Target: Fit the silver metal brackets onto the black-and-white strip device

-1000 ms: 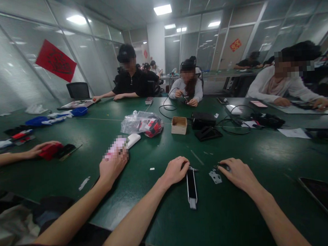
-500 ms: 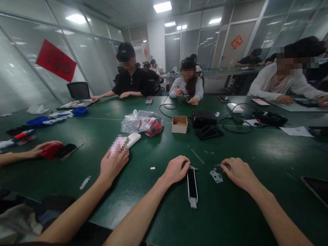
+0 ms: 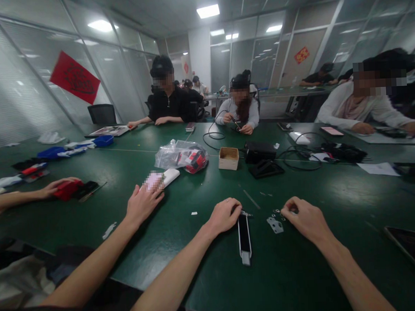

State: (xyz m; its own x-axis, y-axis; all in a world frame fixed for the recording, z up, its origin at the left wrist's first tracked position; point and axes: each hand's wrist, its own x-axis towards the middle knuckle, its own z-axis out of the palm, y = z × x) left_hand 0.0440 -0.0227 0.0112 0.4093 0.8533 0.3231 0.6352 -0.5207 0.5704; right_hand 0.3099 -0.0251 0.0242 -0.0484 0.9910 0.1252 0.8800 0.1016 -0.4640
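a glossy green tabletop [image 3: 170, 250] fills a room with glass partitions and ceiling lights. on it, in front of the wearer, a long narrow device [image 3: 245, 241], dark-faced with pale edges, lies with its near end toward the wearer. the left hand [image 3: 225, 216] rests at its far end, fingers curled close together; whether they grip it, i cannot tell. just to the right lie a flat grey plate with holes [image 3: 275, 225] and, beside it, a few small rings [image 3: 277, 211]. the right hand [image 3: 304, 217] is at these rings, thumb and forefinger tips brought together; whether a ring sits between them is too small to tell. farther out, a phone [image 3: 412, 249] lies at the right, and a neighbor's hand [image 3: 143, 204] covers a blurred pink item [image 3: 153, 180] by a white object [image 3: 171, 177]. beyond are a clear plastic bag [image 3: 169, 155] with red and black contents, an open little box [image 3: 228, 159] and a black case [image 3: 260, 151]. across the table, three people in dark headwear sit with their hands on or above the surface.
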